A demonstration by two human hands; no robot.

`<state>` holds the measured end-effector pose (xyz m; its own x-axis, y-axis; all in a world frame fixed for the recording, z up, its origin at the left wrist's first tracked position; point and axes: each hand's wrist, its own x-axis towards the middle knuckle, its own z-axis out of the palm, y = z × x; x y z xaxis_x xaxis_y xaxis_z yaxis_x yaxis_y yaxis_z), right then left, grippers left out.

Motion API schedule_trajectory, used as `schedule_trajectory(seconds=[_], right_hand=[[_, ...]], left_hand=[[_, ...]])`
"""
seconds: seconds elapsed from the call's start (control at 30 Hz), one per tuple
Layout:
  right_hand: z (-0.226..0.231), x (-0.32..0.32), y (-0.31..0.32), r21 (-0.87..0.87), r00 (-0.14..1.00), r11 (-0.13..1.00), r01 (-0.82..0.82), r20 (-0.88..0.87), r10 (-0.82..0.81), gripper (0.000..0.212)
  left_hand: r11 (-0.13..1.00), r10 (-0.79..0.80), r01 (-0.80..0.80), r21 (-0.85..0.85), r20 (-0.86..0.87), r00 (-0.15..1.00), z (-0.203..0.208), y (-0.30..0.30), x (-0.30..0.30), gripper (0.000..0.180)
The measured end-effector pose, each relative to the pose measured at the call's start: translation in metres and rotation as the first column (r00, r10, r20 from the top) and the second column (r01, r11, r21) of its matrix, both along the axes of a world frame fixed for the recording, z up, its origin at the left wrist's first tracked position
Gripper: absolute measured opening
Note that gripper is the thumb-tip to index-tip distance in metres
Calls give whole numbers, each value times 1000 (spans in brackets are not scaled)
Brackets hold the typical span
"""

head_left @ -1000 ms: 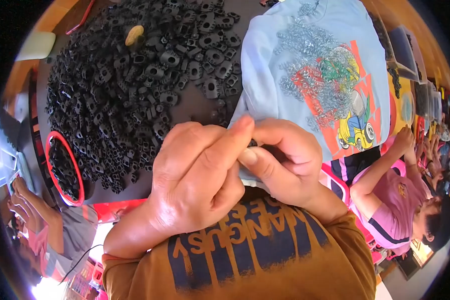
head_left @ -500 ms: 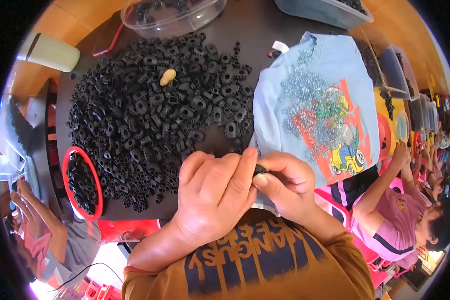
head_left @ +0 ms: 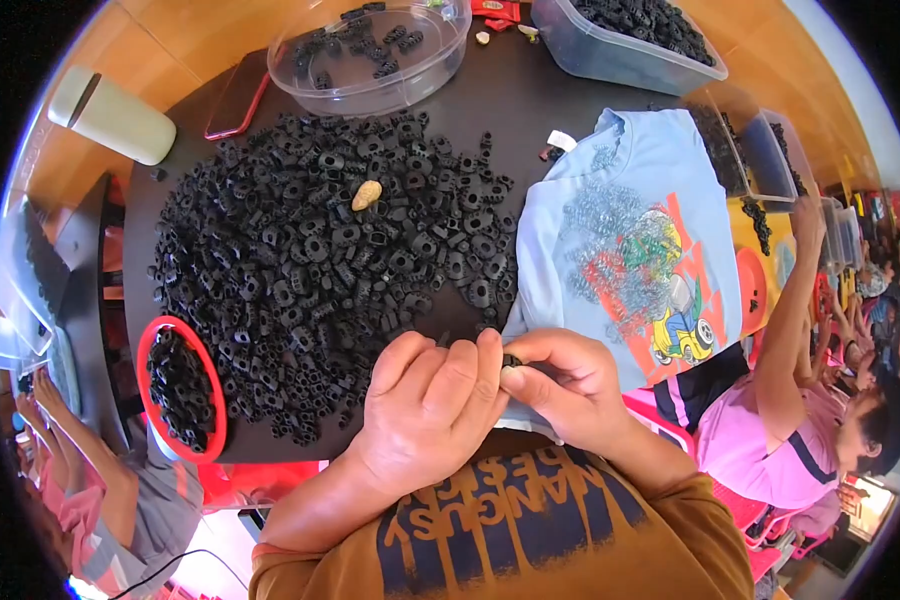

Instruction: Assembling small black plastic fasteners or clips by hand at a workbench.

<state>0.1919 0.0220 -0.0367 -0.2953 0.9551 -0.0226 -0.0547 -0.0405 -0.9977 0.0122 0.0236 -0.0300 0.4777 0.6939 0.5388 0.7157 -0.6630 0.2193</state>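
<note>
Close in front of my chest, both hands meet at a small black plastic part (head_left: 511, 361). My right hand (head_left: 573, 388) pinches it between thumb and forefinger. Fingers curled, my left hand (head_left: 432, 408) presses against the part's other side; most of the part is hidden. Just beyond them spreads a large heap of black plastic parts (head_left: 310, 240), with a peanut (head_left: 367, 195) lying on top. To the right lies a light blue T-shirt (head_left: 550, 230), its printed front covered with many small metal springs (head_left: 615, 240).
Left of the heap stands a red-rimmed basket (head_left: 220, 400) of black pieces. A clear round tub (head_left: 370, 98), a phone (head_left: 238, 95) and a pale bottle (head_left: 120, 118) are at the far side. A grey bin (head_left: 620, 70) holds black parts. A person in pink (head_left: 740, 440) sits at right.
The view has tilted so more of the table's far side shows. My hands stay together on the small black part. The person at right has reached an arm farther forward.
</note>
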Motion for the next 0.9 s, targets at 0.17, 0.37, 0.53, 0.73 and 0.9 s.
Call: schedule_trajectory(seconds=[0.17,0.37,0.53,0.73,0.9], right_hand=[[40,-6,32,112,970,986,-120,226,93,16],[65,-47,166,444,919,894,57,326,-220,29],[86,-72,196,509,754,858,-65,588,-292,50],[50,-64,91,484,728,816,-318,675,-117,30],[15,-32,17,589,709,746,-310,666,-231,22]], left_hand=[[992,72,-53,-118,171,983,13,1,-14,53],[992,53,-28,-121,210,976,9,-21,-38,45],[996,62,-41,-78,282,957,8,-40,-58,38],[998,54,-57,-1,352,935,-23,-73,-95,41],[997,62,-50,-53,257,964,-47,-83,-101,37]])
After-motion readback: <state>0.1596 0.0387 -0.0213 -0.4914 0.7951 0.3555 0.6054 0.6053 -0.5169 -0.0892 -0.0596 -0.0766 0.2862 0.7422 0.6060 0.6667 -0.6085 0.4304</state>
